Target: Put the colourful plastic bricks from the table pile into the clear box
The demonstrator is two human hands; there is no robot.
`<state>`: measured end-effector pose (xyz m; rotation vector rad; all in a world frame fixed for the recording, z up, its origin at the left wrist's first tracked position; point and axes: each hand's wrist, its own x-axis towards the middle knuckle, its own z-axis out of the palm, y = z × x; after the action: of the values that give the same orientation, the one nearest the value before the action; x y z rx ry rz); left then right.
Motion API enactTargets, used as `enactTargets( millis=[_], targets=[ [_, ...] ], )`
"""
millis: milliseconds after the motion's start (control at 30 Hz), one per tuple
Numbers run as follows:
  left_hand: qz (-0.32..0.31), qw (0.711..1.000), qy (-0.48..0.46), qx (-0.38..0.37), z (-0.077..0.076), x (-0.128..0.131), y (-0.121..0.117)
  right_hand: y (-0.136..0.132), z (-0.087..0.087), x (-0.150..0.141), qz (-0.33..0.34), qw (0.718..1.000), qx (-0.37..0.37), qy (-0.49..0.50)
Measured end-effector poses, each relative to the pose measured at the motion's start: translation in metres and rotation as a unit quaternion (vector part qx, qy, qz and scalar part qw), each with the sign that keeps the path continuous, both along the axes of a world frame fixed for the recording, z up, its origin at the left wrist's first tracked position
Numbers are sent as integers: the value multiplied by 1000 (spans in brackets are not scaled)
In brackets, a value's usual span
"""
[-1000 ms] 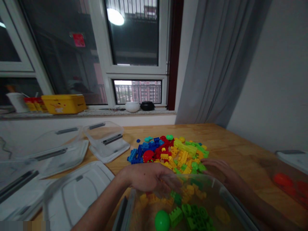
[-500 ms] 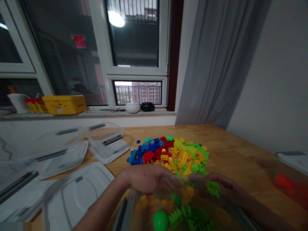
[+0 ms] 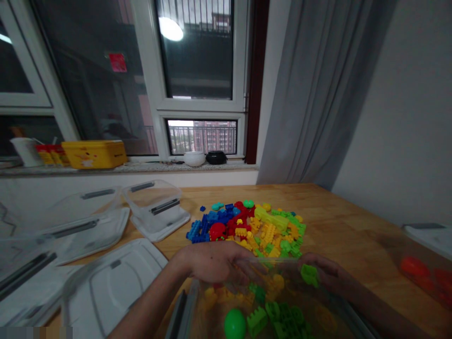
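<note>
A clear plastic box (image 3: 208, 322) stands close to me, with green blocks (image 3: 282, 318) and a green ball-like piece (image 3: 235, 324) inside. My left hand (image 3: 215, 263) is by the far rim, palm down; its fingers show dimly through the plastic, stretched out and slightly apart, beside the loose pieces. My right hand (image 3: 323, 268) is at the far right corner of the box, its fingers closed on a light green building block (image 3: 310, 275). Beyond the box lies a pile of building blocks (image 3: 243, 223), running from blue through red and yellow to green.
Clear boxes (image 3: 155, 193) and white lids (image 3: 116, 282) cover the table's left side. Another container with red pieces (image 3: 415, 266) sits at the right edge, near a white lid (image 3: 429, 238). A yellow box (image 3: 94, 154) and two pots stand on the windowsill.
My right hand and the light green block have shifted slightly left. The left hand stays nearly in place.
</note>
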<state>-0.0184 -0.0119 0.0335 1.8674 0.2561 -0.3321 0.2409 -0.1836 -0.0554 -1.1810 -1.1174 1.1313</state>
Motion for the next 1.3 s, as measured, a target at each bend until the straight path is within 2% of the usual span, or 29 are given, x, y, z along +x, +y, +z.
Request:
enactTargets(
  millis=[133,300,500,600,833,900,1000,1067,1133,1233,1300],
  targets=[
    [-3,1000,-5,2,-1,0,1,2,-4,3,-14,1000,0,2],
    [-2,999,6,33,8,1,-4,2,-7,1,-7,999,0,49],
    [1,1000,13,10,8,2,-3,2,1,1,20,999,44,-10],
    [-5,1000,9,-4,5,1,-2,2,6,1,30,999,33,-20],
    [2,1000,3,17,9,0,-4,5,5,-2,50,998,25,27],
    [-5,1000,9,5,7,0,-3,6,2,-1,27,999,9,25],
    [-6,1000,5,-11,3,1,1,9,-2,5,-65,997,2,44],
    [-11,1000,-10,-17,-1,2,4,11,-5,14,-149,989,20,3],
    [-25,999,-26,-34,-4,2,7,14,-8,24,-213,969,37,-123],
    [-21,998,-24,-45,-8,2,8,18,-15,37,-221,926,43,-304],
    [-9,999,-21,-36,-9,1,8,20,-21,40,-204,916,49,-341]
  ],
)
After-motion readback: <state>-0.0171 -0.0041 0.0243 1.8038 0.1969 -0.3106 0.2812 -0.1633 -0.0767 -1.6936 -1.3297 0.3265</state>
